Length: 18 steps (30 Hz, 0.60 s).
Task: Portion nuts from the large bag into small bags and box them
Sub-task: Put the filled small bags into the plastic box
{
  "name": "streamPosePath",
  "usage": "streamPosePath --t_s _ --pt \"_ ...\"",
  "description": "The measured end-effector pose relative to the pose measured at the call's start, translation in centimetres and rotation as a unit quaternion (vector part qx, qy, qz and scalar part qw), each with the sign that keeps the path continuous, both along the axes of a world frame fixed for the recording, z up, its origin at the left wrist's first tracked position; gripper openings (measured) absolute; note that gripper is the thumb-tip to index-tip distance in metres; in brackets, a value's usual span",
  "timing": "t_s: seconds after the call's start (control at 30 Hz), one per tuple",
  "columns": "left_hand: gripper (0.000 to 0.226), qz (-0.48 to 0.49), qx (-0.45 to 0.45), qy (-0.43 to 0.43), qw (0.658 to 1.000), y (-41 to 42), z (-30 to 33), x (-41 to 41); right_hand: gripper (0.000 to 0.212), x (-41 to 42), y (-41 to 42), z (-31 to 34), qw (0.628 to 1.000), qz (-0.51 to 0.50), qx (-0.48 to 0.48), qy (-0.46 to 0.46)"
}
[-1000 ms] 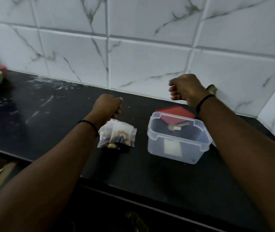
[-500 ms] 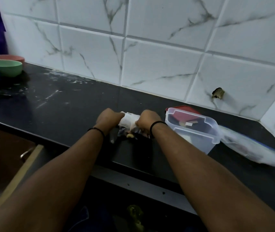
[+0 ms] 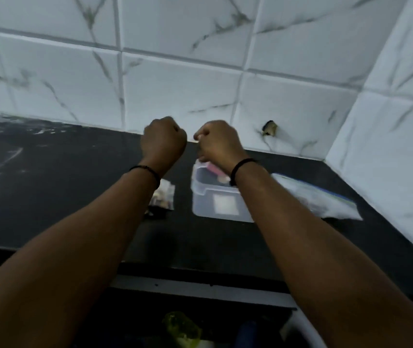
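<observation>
Both hands have lifted off the small bag since half a second ago, when they pressed together on it at the counter. Now the left hand and the right hand hang curled into fists above the counter, backs to the camera; a pale sliver shows at the right hand's knuckles, but whether either fist pinches anything I cannot tell. The small bag of nuts lies on the black counter just left of the clear box, partly hidden by the left wrist. The box stands open, a red lid showing behind it under the right wrist. Right of the box, near it, lies the large bag, flat and crumpled. The small bag looks light, soft and slippery, its load loose and apt to shift, so the sealed top edge is likely the best place to pinch it for the short lift over the box's rim.
</observation>
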<state>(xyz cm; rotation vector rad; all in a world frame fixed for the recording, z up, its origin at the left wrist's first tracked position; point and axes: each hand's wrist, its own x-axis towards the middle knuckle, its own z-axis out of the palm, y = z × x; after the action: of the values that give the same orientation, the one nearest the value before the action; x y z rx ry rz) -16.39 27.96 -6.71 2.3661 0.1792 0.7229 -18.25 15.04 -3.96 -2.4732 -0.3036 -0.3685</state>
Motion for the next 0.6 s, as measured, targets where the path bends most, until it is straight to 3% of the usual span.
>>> streamPosePath --t_s 0.07,0.13,0.17,0.23,0.3,0.37,0.5,0.6 --pt "0.018 -0.081 -0.002 -0.014 0.997 -4.6 1.4 -0.2 0.019 0.4 -6.0 0.7 0.997 -0.053 0.051 -0.038" --pt "0.021 -0.139 0.006 -0.011 0.990 -8.7 1.4 -0.4 0.014 0.2 -12.6 -0.5 0.984 -0.146 -0.039 -0.091" --pt "0.022 -0.165 0.013 -0.004 0.986 -10.7 1.0 -0.4 0.015 0.1 -16.1 -2.0 0.975 -0.183 -0.101 -0.074" --pt "0.023 -0.200 0.046 -0.001 0.979 -13.6 0.1 -0.3 0.036 -0.3 -21.5 -6.0 0.960 -0.207 -0.181 0.044" --pt "0.023 -0.215 0.079 -0.003 0.974 -15.4 -0.6 0.0 0.072 -1.1 -24.9 -9.6 0.938 -0.209 -0.224 0.161" --pt "0.022 -0.219 0.092 -0.005 0.971 -16.9 -0.7 0.3 0.084 -1.5 -26.7 -11.7 0.934 -0.211 -0.225 0.182" --pt "0.022 -0.242 0.118 -0.020 0.963 -20.9 -0.2 0.2 0.073 -1.3 -28.0 -11.5 0.937 -0.157 -0.261 0.173" --pt "0.020 -0.281 0.143 0.015 0.949 -24.9 -1.3 0.6 0.054 -1.1 -28.6 -10.3 0.961 -0.168 -0.149 0.159"
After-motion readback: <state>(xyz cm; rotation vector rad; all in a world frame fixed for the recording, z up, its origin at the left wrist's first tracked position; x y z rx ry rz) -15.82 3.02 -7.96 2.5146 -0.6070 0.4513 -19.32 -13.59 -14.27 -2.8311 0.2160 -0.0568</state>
